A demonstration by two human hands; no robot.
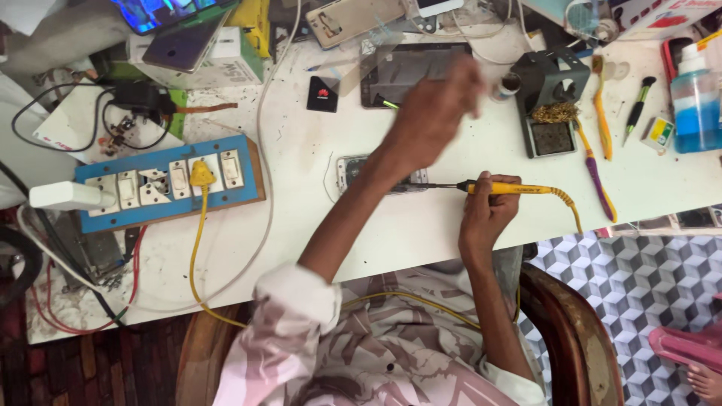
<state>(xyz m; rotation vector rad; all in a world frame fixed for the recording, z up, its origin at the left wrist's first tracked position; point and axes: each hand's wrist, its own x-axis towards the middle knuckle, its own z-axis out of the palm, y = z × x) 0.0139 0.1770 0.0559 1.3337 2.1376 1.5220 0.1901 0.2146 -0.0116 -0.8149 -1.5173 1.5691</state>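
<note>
Near the centre of the frame the right hand grips a yellow-handled soldering iron, fingers clenched round the handle, with the dark tip pointing left at a small opened phone that lies flat on the white tabletop. The left hand is raised above the phone, blurred — whether its fingers are spread or curled I cannot tell, and nothing shows in its grasp. The iron's yellow cord loops off to the right edge of the tabletop. In the upper right stand a black iron stand with brass wool, two toothbrushes and a blue liquid bottle. At left sits a blue switch board with a yellow plug — a dark tablet lies above the hand
</note>
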